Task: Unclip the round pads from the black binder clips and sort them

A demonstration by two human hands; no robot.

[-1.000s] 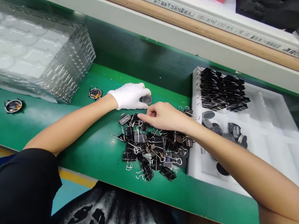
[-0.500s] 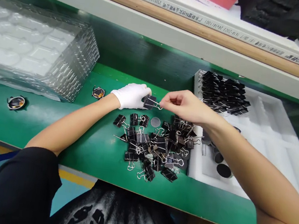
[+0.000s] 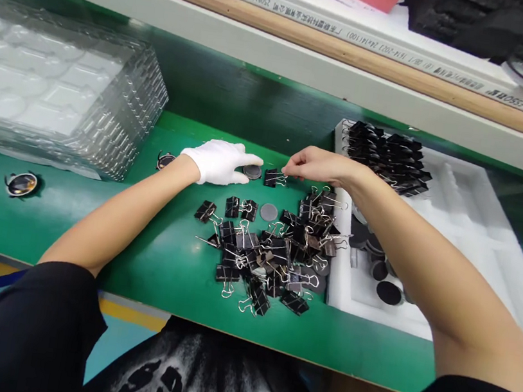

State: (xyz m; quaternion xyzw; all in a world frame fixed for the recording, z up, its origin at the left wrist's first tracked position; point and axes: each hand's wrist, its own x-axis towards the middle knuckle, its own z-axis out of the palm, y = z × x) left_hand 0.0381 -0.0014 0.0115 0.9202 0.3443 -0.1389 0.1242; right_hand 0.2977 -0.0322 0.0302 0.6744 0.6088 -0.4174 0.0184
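Note:
My left hand [image 3: 220, 162], in a white glove, has its thumb and forefinger around the sides of a small round dark-rimmed piece with a grey face [image 3: 252, 172]. Just right of it, apart from the glove, is a black binder clip [image 3: 271, 177]. My bare right hand [image 3: 312, 165] pinches this clip by its wire handle at the fingertips. Nearer to me lies a loose pile of black binder clips [image 3: 278, 250] with silver handles. A flat grey disc [image 3: 269, 212] rests on the green table [image 3: 164, 228] at the pile's far edge.
A stack of clear plastic trays [image 3: 63, 84] stands at left. Watch-like round parts [image 3: 22, 184] lie near it. On the right, a white foam tray [image 3: 458, 249] bears rows of binder clips [image 3: 388, 158] and dark round pieces [image 3: 390, 292]. A ledge [image 3: 265, 34] runs along the back.
The binder clip has come away from the piece in my left hand and sits lower, to its right. The round piece now shows between my gloved fingers. The view has shifted slightly.

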